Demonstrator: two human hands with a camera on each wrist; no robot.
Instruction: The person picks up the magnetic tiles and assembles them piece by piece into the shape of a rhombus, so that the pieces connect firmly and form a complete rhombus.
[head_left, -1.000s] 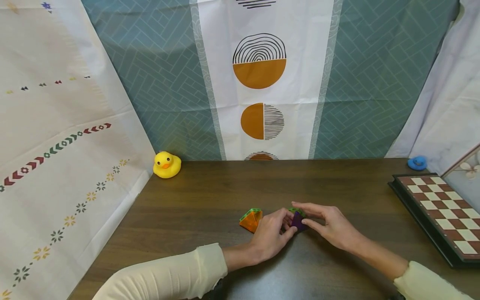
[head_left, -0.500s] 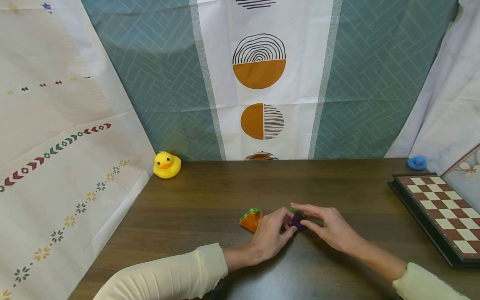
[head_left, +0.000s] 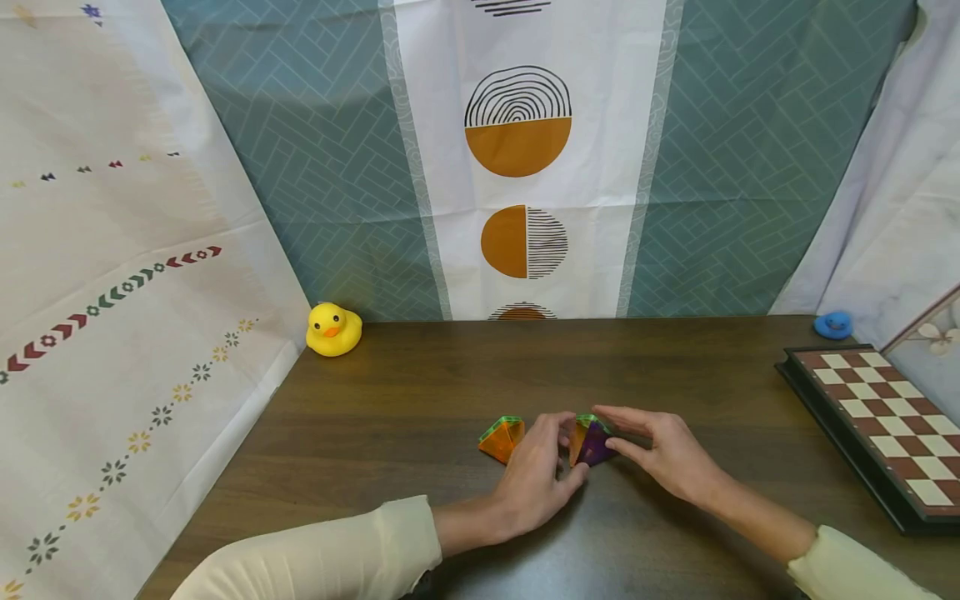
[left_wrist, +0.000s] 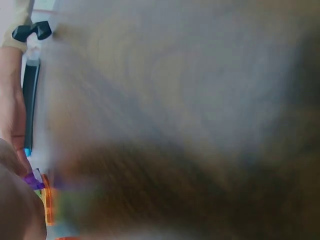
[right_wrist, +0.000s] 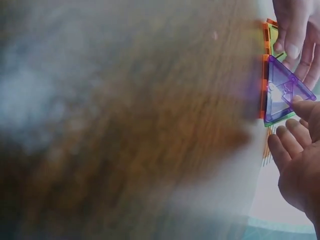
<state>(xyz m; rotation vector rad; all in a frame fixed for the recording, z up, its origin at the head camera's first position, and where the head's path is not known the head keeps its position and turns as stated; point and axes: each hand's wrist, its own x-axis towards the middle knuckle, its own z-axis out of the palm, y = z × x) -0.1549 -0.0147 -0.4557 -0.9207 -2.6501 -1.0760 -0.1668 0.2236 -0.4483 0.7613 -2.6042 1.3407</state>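
A small pyramid of magnetic tiles stands on the table, with purple, orange and green triangles showing. My right hand holds it from the right: in the right wrist view the thumb lies on the purple triangular tile, fingers behind. On its other side is my left hand, thumb and fingers parted beside the orange face; whether a fingertip still touches it is hard to see. Just left of that hand sits a second magnetic-tile pyramid, orange with a green upper edge, partly hidden by the hand.
A chessboard in a dark frame lies at the right of the wooden table. At the back corners are a yellow rubber duck and a blue rubber duck. Patterned cloths hang behind and at both sides.
My left hand has drawn back a little to the left and its fingers have parted, uncovering the pyramid's orange face. The right hand has shifted slightly and still holds the pyramid.
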